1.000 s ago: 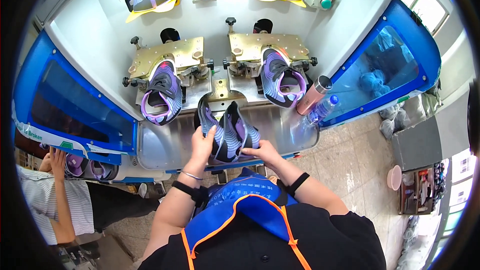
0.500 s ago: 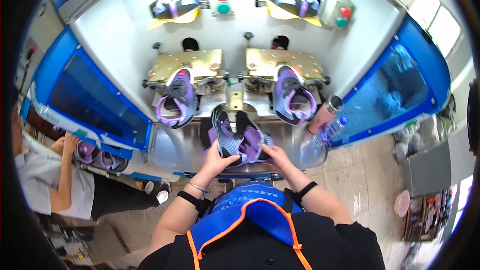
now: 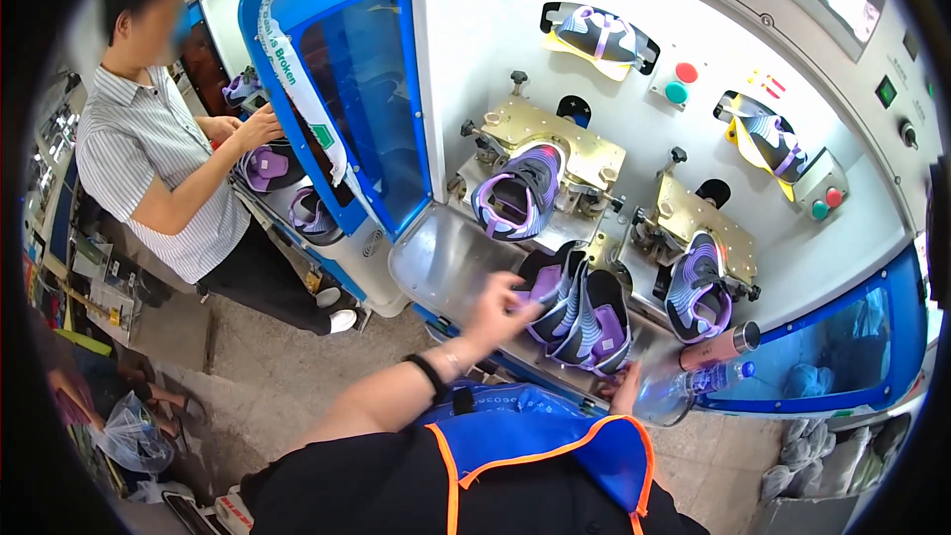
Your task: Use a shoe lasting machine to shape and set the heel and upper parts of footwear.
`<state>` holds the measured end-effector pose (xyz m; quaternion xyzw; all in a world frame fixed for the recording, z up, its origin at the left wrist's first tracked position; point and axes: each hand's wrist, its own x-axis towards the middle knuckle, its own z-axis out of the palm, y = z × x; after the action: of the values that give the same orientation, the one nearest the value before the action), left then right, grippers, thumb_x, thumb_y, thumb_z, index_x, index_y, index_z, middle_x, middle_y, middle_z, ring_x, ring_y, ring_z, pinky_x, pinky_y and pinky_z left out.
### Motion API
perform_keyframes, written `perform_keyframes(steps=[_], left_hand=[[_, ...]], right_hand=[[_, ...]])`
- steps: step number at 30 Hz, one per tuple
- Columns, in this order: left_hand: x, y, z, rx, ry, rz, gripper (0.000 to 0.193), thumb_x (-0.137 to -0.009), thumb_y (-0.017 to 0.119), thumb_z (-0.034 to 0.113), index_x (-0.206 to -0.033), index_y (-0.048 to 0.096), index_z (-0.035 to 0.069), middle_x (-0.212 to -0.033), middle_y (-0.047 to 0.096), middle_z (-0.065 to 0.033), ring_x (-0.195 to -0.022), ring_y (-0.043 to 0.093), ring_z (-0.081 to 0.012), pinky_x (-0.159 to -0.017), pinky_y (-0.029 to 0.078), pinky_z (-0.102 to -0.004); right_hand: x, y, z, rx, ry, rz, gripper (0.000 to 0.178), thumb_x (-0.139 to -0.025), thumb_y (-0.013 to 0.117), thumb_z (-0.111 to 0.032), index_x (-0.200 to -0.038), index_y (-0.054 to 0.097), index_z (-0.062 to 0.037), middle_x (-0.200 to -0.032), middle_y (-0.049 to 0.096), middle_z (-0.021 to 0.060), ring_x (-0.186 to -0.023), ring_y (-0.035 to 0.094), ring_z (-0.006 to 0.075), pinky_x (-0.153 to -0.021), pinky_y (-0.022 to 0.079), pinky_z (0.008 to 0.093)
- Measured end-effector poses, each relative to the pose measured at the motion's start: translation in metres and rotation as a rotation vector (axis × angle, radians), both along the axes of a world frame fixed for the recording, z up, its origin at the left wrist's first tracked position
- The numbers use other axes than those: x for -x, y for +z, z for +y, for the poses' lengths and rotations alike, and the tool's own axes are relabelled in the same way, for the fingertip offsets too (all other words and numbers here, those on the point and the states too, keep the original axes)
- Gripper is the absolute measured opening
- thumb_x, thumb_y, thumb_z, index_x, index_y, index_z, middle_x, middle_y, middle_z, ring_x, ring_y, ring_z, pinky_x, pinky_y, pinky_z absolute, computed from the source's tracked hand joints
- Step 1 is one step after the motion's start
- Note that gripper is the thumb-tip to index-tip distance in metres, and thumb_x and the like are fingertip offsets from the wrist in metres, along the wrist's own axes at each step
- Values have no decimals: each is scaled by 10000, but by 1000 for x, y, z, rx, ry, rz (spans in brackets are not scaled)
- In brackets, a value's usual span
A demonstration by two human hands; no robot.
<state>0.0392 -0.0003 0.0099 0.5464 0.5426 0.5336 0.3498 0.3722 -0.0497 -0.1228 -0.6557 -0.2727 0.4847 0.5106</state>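
My left hand (image 3: 498, 315) is blurred by motion beside the shoe uppers on the metal tray, close to a black upper (image 3: 542, 282) with a purple inside. Whether its fingers grip anything is unclear. At the tray's near edge, my right hand (image 3: 624, 392) shows only in part, its fingers stretched out beside a striped purple-and-black upper (image 3: 605, 329). Another striped upper (image 3: 565, 322) stands between these two. Behind them, a purple-and-black shoe (image 3: 522, 196) sits at the left gold-coloured clamp plate (image 3: 548, 144), and a second shoe (image 3: 699, 287) at the right clamp plate (image 3: 693, 218).
A pink flask (image 3: 718, 347) and a clear plastic bottle (image 3: 715, 377) lie at the tray's right end. Blue-framed window panels (image 3: 421, 99) flank the white machine. A co-worker (image 3: 163, 163) stands on the left, hands at other shoes. Red and green buttons (image 3: 680, 85) are on the back wall.
My view has swung left, shifting the machine to the right in the picture. Both hands have come off the upper they held between them; it now stands among the others on the tray.
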Motion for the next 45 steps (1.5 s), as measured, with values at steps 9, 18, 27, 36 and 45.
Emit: perform_keyframes(steps=[9,18,27,36,45], left_hand=[[293,14,-2,-151,1008,-98,309,-981,523,151,-1266,505,33,-789,652,-80,-596,564,-109,-526,456,-242],[149,-74,-15,67,125,438,781,-800,712,197,-1428,332,-70,-1463,385,-269,-1376,366,-388,-1137,295,-432],[122,-85,-8,72,-344,1149,848,-848,517,662,-1473,378,105,-1563,254,-181,-1443,212,-411,-1089,213,-662],[117,-79,-6,100,-339,1173,924,-799,567,703,-1480,358,114,-1559,254,-190,-1444,205,-424,-1077,238,-661],[117,-78,-7,51,-344,1191,894,-805,595,667,-1470,356,119,-1547,276,-178,-1426,245,-427,-1047,288,-660]], right_hand=[[19,-11,-1,-109,-78,-1021,434,-1017,394,-373,-1001,624,-7,-854,658,240,-731,636,417,-648,494,481],[45,22,-1,146,-207,-989,414,-990,383,-374,-1045,676,-85,-913,662,260,-875,624,466,-777,474,556],[44,24,-2,144,-317,-1007,335,-953,443,-343,-935,686,-113,-823,668,235,-784,641,452,-721,495,552],[27,41,-9,453,-406,-1115,333,-948,473,-328,-880,668,-65,-790,678,218,-763,661,431,-711,524,538],[20,37,-8,460,-321,-1175,332,-958,469,-337,-901,669,-78,-789,675,228,-751,662,432,-704,524,545]])
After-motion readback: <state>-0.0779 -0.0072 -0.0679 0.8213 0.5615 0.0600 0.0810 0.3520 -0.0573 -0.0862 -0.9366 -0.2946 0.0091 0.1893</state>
